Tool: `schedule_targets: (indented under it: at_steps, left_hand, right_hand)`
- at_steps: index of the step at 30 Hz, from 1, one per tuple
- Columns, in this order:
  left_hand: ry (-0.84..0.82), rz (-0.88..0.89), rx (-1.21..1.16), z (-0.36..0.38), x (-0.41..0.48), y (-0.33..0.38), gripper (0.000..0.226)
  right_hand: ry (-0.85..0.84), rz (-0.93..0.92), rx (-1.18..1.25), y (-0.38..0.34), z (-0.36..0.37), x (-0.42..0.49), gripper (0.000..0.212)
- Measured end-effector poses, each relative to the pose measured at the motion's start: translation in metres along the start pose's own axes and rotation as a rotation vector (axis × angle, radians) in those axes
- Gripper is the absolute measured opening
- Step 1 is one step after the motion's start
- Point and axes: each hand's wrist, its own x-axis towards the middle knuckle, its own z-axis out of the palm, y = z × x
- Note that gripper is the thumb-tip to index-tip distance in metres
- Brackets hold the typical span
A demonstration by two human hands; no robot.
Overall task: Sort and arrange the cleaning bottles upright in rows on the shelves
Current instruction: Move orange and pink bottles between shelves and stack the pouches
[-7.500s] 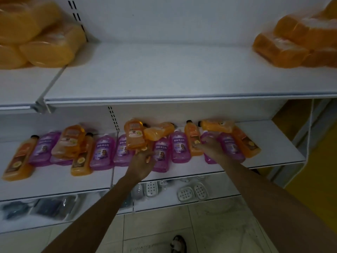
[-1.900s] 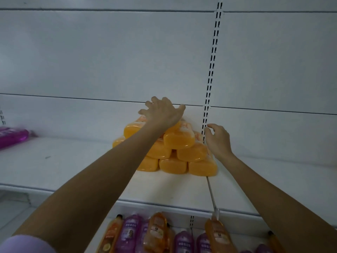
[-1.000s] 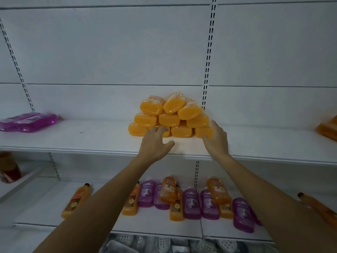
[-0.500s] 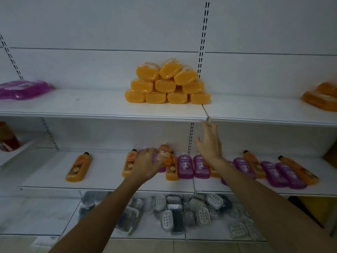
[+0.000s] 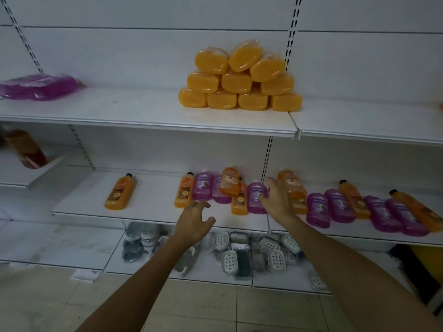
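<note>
Over a dozen cleaning bottles [image 5: 339, 206], orange and purple mixed, lie flat on the shelf [image 5: 153, 212] one level below the stack of orange packs [image 5: 239, 80]. Most run from straight beneath the stack out to its right. A lone orange bottle [image 5: 120, 191] lies below and to the left of it. None stands upright, and one tilted orange bottle [image 5: 230, 182] rests across its neighbours directly under the stack.

The left hand [image 5: 194, 224] hangs below the stack at the shelf's front edge, fingers loosely curled and holding nothing. The right hand [image 5: 278, 202] is spread wide and also holds nothing. It is just beside a purple bottle [image 5: 257, 196], though I cannot tell whether it touches it.

The bottles look like smooth plastic filled with liquid, so they are probably fairly heavy, a little squeezable and likely to slide against each other. Gripping round the broad body at the label looks safer than pinching the narrow black cap. Their flattened shape suggests they would tip easily once stood up.

The purple bottles carry pale labels and the orange ones dark labels with a round yellow mark. The writing is too small and blurred to read, and no brand can be made out.
</note>
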Motion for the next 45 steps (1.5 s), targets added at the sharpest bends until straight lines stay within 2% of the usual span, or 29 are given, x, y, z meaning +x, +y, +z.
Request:
schedule_targets:
  at_steps: [5,8,11,16,20,23,25,30,32,35,40,45]
  left_hand:
    - [-0.016,-0.019,0.007,0.014,0.008,-0.001,0.040]
    - [-0.069,0.011,-0.005,0.038,0.015,0.017,0.039]
    - [-0.136,0.055,-0.027,0.071,0.021,0.045,0.039]
    - [-0.226,0.134,-0.077,0.118,0.036,0.106,0.038]
    - [-0.206,0.159,-0.134,0.157,0.070,0.169,0.035]
    - [-0.170,0.133,-0.202,0.210,0.096,0.222,0.025]
    - [-0.174,0.098,-0.261,0.262,0.109,0.261,0.022]
    - [-0.356,-0.063,-0.397,0.410,0.130,0.357,0.021]
    - [-0.418,-0.140,-0.395,0.451,0.134,0.382,0.030]
    - [-0.388,-0.209,-0.385,0.490,0.141,0.398,0.037]
    - [-0.327,-0.321,-0.388,0.526,0.166,0.405,0.044]
    - [-0.317,-0.538,-0.116,0.545,0.179,0.416,0.094]
  right_hand:
    - [-0.070,0.053,0.018,0.028,0.010,-0.014,0.046]
    - [-0.051,0.129,0.018,0.061,-0.003,-0.024,0.049]
    - [-0.026,0.227,-0.013,0.101,-0.028,-0.028,0.053]
    - [0.024,0.383,0.010,0.172,-0.080,-0.017,0.043]
    - [0.057,0.358,0.021,0.245,-0.126,-0.004,0.049]
    - [0.040,0.440,-0.014,0.322,-0.155,0.011,0.045]
    - [0.058,0.450,-0.012,0.381,-0.174,0.020,0.050]
    - [0.026,0.549,-0.015,0.498,-0.241,0.029,0.039]
    - [-0.044,0.621,-0.041,0.538,-0.259,0.034,0.046]
    - [-0.127,0.633,-0.044,0.575,-0.268,0.049,0.047]
    - [-0.158,0.443,0.027,0.576,-0.236,0.096,0.047]
    - [-0.216,0.575,0.076,0.580,-0.202,0.121,0.078]
